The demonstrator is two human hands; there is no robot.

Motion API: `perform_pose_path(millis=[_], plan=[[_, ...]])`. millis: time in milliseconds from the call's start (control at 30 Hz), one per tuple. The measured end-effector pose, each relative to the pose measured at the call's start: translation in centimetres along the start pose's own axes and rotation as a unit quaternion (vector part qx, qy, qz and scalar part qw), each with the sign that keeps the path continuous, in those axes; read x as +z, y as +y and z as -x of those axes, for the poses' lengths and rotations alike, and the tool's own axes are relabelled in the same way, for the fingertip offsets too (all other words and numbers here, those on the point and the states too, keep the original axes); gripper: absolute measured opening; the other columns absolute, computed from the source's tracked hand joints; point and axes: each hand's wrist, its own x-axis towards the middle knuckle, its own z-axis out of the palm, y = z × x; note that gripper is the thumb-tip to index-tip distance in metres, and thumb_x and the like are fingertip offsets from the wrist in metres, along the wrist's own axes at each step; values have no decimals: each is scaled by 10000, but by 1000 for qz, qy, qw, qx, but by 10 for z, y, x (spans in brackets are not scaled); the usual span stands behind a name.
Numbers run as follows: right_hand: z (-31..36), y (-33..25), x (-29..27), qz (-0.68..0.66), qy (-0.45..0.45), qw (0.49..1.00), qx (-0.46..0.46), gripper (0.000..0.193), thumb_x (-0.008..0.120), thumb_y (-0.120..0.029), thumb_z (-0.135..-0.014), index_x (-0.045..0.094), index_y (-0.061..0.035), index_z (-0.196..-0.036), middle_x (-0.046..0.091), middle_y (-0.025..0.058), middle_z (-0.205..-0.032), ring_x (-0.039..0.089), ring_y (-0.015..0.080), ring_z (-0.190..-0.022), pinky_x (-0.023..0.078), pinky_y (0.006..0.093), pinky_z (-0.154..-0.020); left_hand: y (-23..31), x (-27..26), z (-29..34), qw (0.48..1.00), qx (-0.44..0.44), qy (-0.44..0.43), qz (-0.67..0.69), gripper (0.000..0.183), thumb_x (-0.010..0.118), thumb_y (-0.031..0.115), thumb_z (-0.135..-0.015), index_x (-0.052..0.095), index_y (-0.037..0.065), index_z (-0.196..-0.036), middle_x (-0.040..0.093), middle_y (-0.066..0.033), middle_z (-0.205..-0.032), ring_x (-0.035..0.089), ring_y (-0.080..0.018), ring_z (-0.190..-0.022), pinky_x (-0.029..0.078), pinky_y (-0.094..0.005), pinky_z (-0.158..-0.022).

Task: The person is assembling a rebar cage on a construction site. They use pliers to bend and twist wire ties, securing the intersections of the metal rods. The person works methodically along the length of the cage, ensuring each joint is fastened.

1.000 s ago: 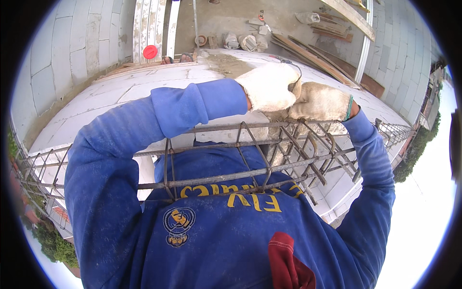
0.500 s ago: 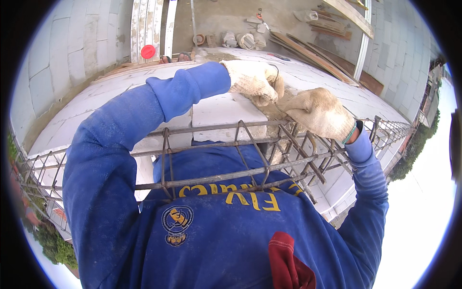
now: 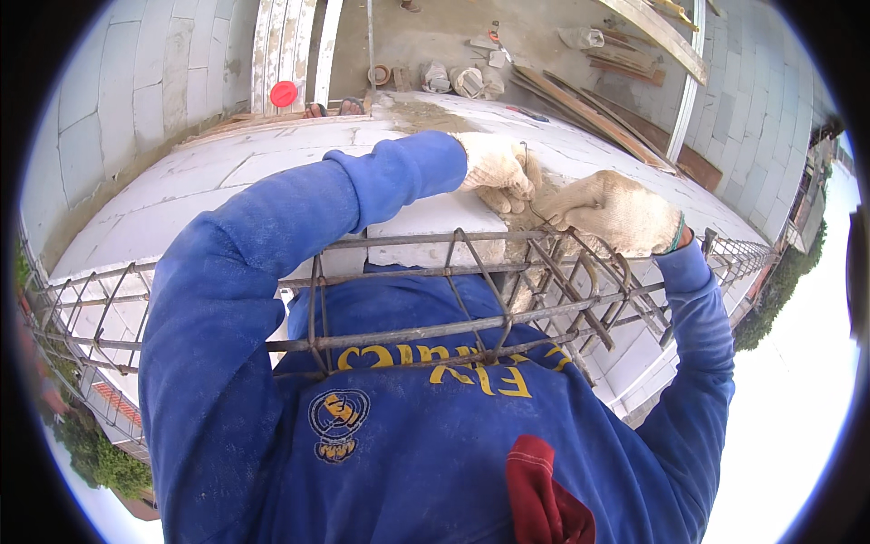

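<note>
My left hand, in a cream knit glove, is closed with its fingers curled round a thin dark wire. Just to its right, my right hand, gloved the same way, pinches the wire close by; the fingertips partly hide it. Both hands are above the white block wall, beside a strip of rough mortar. Under them and nearer my chest runs a steel rebar cage, long bars with bent stirrups, crowded with extra bars below my right hand.
Several long boards lie beyond the wall at the right. Filled sacks stand on the floor near the wall. A red round disc is on the pale upright planks. Someone's sandalled feet show past the wall.
My left hand and forearm have shifted right and slightly down. My right hand has moved slightly right and down, its fingers still pinched. The view has shifted a little.
</note>
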Motion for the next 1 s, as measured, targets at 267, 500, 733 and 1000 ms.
perform_pose_path(millis=[267,500,733,1000], plan=[[-7,-7,-14,12,-30,999,-20,253,780,-134,-939,824,-86,-1183,814,137,-1044,764,302,-916,599,392,-836,-1,35,-22,967,-9,158,-199,258,678,23,-982,701,19,-1239,763,-152,-1129,771,-272,-1024,655,-377,-825],[-8,0,4,114,76,977,-161,161,821,-148,-873,785,-107,-1024,781,88,-984,729,360,-899,583,445,-808,-21,34,-32,984,2,168,-66,336,608,128,-1011,716,5,-1305,773,-225,-1183,764,-368,-1111,613,-457,-935],[-10,2,7,207,112,952,-195,200,806,-152,-860,766,-145,-1056,769,56,-983,731,332,-910,566,465,-800,-74,10,-51,967,188,60,-160,329,545,-32,-1012,620,-9,-1331,731,-219,-1197,792,-350,-1020,703,-474,-850],[-18,-4,2,293,72,916,-264,297,763,-151,-822,758,-190,-1116,773,-7,-1072,722,294,-885,583,456,-770,1,42,6,984,15,80,158,364,543,-25,-1026,594,-38,-1386,714,-198,-1232,773,-328,-1015,704,-463,-860]])
